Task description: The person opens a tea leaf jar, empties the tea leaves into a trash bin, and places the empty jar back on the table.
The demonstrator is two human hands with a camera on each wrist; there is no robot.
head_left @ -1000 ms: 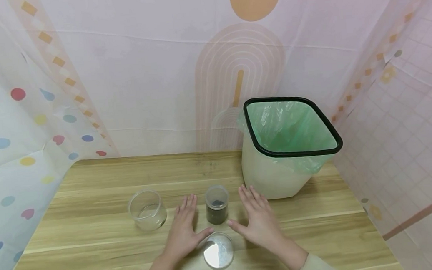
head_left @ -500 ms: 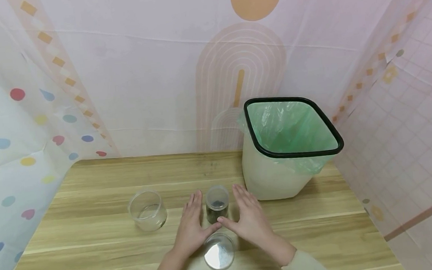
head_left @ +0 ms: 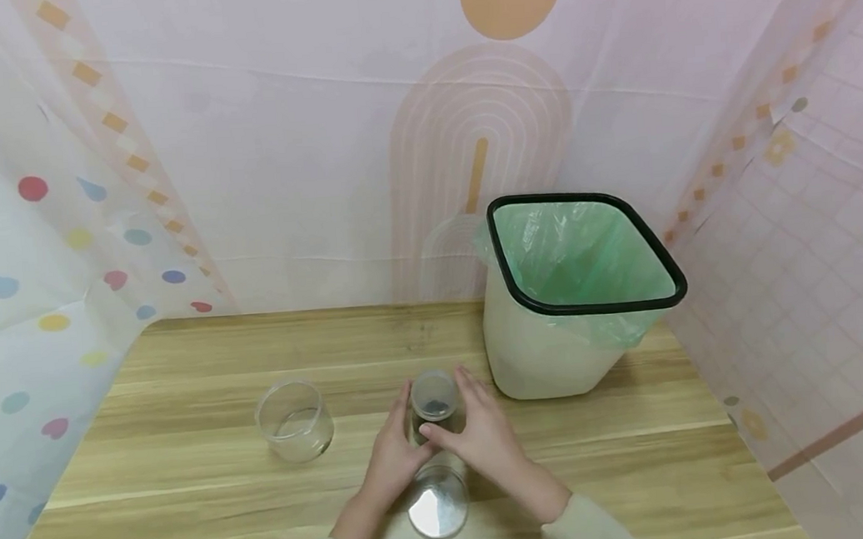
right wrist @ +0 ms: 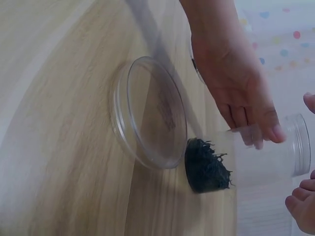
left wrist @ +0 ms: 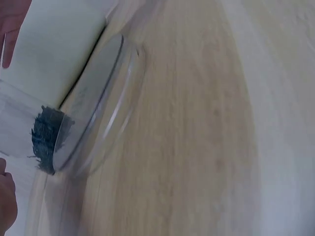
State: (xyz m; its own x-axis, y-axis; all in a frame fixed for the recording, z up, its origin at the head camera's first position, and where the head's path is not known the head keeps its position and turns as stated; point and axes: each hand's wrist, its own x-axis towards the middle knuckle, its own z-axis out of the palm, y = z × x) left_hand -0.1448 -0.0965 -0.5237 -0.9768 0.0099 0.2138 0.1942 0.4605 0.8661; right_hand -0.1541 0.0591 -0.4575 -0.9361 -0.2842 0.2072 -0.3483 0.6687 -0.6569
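A clear cylindrical jar [head_left: 434,396] stands on the table between my two hands, with dark, shredded strands [right wrist: 206,167] at its bottom. My left hand [head_left: 394,457] is on its left side, fingers extended along it and thumb in front. On the other side my right hand [head_left: 486,434] has its fingers extended, its thumb crossing in front of the jar. Both hands are very close to the jar; whether they touch it I cannot tell. A shallow clear round dish [head_left: 438,503] lies just in front of the jar, below my wrists.
A wide clear cup [head_left: 295,421] stands to the left of my left hand. Behind and right of the jar is a cream bin [head_left: 543,353] with a black rim and green liner. Printed cloth [head_left: 304,170] hangs behind the wooden table [head_left: 191,487].
Both hands have moved inward from either side and closed in around the jar, their thumbs meeting in front of it. Jar, dish, cup and bin stay in place.
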